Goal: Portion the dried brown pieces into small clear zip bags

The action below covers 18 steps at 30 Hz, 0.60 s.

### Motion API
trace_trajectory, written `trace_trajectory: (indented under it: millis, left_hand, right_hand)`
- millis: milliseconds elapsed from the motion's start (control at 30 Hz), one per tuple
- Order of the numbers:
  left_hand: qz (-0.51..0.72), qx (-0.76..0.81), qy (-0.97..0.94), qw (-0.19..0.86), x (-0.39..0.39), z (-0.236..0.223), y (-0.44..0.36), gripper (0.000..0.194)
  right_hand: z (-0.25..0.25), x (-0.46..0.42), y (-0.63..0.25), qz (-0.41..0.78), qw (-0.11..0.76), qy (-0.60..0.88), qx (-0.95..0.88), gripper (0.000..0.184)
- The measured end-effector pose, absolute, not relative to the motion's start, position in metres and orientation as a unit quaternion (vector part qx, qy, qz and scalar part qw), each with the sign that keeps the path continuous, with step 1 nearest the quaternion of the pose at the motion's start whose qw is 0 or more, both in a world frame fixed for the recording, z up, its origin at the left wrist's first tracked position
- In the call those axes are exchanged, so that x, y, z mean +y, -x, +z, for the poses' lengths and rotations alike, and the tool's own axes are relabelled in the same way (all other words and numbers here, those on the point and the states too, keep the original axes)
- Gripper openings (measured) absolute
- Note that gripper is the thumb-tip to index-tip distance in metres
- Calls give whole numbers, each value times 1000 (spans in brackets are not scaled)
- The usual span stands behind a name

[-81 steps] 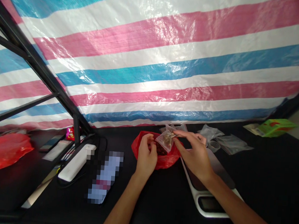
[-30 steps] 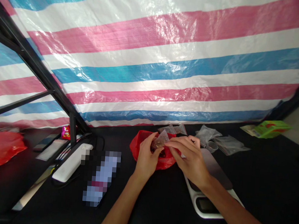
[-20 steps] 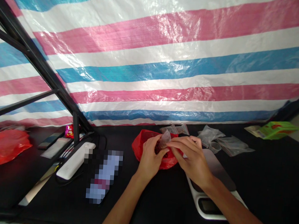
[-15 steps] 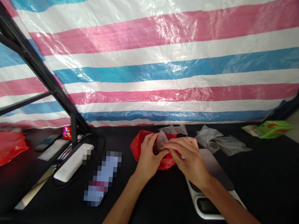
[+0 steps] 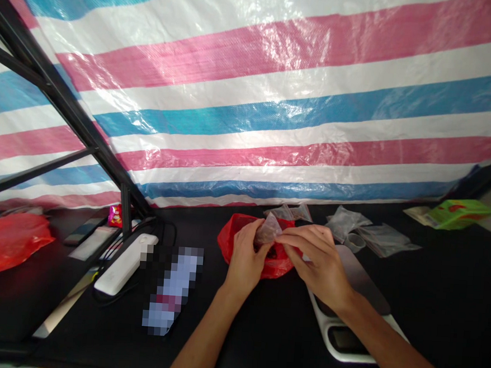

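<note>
A small clear plastic bag (image 5: 270, 226) is held upright over a crumpled red plastic bag (image 5: 227, 239) on the black table. My left hand (image 5: 245, 259) is closed round the clear bag's left side, thumb toward me. From the right, my right hand (image 5: 318, 259) pinches the clear bag's edge between thumb and fingertips. Dark bits show inside the open red bag below my fingers; what they are is too small to tell. Under my right forearm sits a kitchen scale (image 5: 323, 329) with a grey plate and a dark display.
Clear plastic bags (image 5: 346, 222) and a small clear cup (image 5: 354, 242) lie behind the scale. A green packet (image 5: 460, 214) is at the far right. Left are a blurred-out phone (image 5: 173, 294), a white power strip (image 5: 125, 265), cables and another red bag (image 5: 10, 243). A black frame (image 5: 75, 121) slants up.
The whole view has shifted slightly, so things sit a little further right. Both hands keep their hold on the clear bag, and more dark bits show below them.
</note>
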<state>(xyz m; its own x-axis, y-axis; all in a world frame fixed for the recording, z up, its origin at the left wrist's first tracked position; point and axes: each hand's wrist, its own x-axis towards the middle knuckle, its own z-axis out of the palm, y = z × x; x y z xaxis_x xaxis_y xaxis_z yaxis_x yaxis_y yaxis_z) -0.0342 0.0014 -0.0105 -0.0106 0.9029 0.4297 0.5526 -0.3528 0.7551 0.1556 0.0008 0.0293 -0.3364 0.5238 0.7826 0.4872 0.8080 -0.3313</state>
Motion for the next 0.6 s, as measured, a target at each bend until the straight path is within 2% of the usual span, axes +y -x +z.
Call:
trace_trajectory:
  millis: [133,400,600]
  left_hand:
    - [478,539,-672,169,2,-10,35,61]
    - [415,526,-717,194,2,-3,38,45]
    - [360,515,-749,208,-1,-9,39,62]
  right_hand:
    - [29,1,-156,15,490,314,-813,27]
    - [33,3,-161,-9,506,326,-798,20]
    - [35,5,-159,-15,507,331,-796,18]
